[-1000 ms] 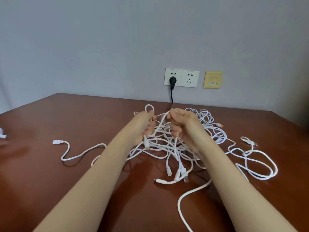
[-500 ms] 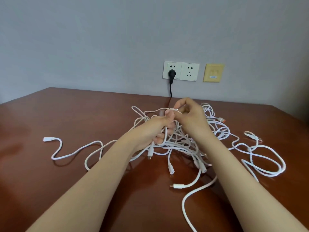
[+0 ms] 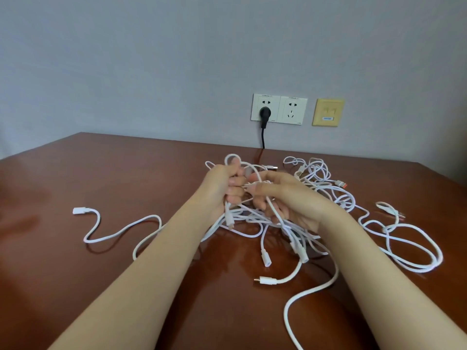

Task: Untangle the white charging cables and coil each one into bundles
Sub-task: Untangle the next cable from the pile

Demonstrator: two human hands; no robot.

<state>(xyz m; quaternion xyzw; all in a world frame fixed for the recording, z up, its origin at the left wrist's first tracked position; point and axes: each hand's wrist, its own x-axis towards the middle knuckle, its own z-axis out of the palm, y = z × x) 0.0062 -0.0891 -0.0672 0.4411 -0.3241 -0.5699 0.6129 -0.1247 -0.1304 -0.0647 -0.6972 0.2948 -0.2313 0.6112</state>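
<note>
Cables (image 3: 249,217), head view: a white tangle at mid-table (image 3: 101,274), spread mainly left to right, with loose ends trailing toward the viewer. Left hand (image 3: 225,183) is fisted round several strands, a loop rising above it. Right hand (image 3: 285,195), touching it, apparently pinches one strand, fingers half curled.

white cables (image 3: 414,251) on a reddish-brown table (image 3: 126,178); black plug (image 3: 265,113), yellow wall plate (image 3: 328,112).

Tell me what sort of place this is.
Probably an office or home room: a glossy brown table stands against a plain grey wall bearing a double power socket and a yellowed data-port plate. Tangled white charging cables lie on the table.
</note>
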